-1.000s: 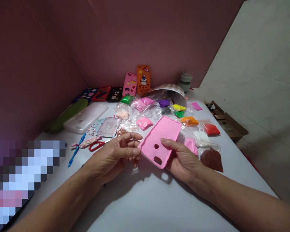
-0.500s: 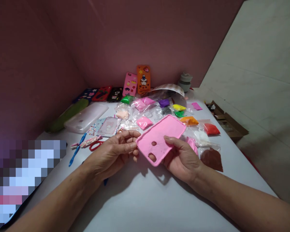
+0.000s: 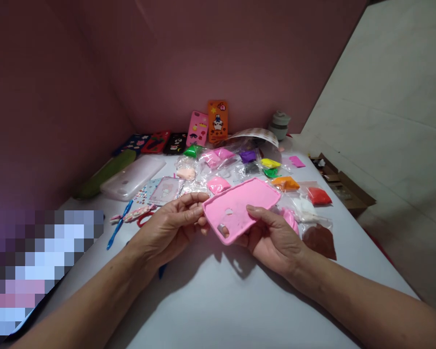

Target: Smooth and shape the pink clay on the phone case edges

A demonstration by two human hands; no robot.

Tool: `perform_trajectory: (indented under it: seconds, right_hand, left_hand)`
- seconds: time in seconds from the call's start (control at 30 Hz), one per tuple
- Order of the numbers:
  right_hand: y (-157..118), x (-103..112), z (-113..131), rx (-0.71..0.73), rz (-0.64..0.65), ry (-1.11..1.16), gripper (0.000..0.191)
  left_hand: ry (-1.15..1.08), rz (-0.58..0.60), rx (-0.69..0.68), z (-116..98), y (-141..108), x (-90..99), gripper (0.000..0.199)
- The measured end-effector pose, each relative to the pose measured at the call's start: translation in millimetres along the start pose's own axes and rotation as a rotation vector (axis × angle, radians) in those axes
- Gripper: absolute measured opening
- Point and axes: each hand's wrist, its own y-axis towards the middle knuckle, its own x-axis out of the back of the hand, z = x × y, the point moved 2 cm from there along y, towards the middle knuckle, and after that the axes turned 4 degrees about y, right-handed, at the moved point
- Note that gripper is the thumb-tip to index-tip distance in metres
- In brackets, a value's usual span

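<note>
A pink phone case (image 3: 245, 206) is held above the white table (image 3: 240, 310), tilted, with its raised rim facing me. Two holes go through it near its lower left end. My right hand (image 3: 276, 237) grips its right side, thumb on the inner face and fingers underneath. At the left corner, my left hand (image 3: 178, 220) pinches the rim between thumb and fingers. Behind the case lie clear bags of coloured clay, among them a pink bag (image 3: 218, 185) and an orange bag (image 3: 285, 183). Red-handled scissors (image 3: 144, 219) are partly hidden by my left hand.
Decorated phone cases, one of them orange (image 3: 218, 121), stand or lie along the back wall. At left are a translucent case (image 3: 132, 178), a green pouch (image 3: 107, 174) and a blue tool (image 3: 119, 225). A grey jar (image 3: 279, 127) stands at back right; a cardboard box (image 3: 352, 189) sits beyond the right edge.
The pink case has tipped slightly in my hands, so its holes look narrower and its lower corner sits a little higher and further left. Both hands keep their hold.
</note>
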Motion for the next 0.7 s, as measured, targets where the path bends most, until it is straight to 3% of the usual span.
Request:
perform_trajectory:
  seconds: [0.27,0.37,0.5,0.6,0.7]
  right_hand:
    - [1.6,-4.4,3.1,0.103,0.034,-0.011,0.024]
    - [-0.6,-3.4,1.7,0.203,0.098,-0.175,0.018]
    - [-7.5,-1.5,-0.7,0.3,0.173,-0.49,0.013]
    - [-15.1,-6.4,2.2,0.275,0.289,-0.599,0.014]
    - [-18.6,-9.2,6.7,0.114,0.297,-0.551,0.036]
  left_hand:
    - [0.047,0.127,0.033,4.2,-2.4,-3.5,0.022]
    - [0.091,0.151,0.044,6.8,-4.4,-9.4,0.02]
    - [0.111,0.065,0.008,11.4,-3.2,-11.6,0.01]
    - [0.095,-0.004,-0.026,10.9,-1.3,-7.7,0.012]
    - [0.082,-0.027,-0.032,3.6,-1.6,-2.5,0.014]
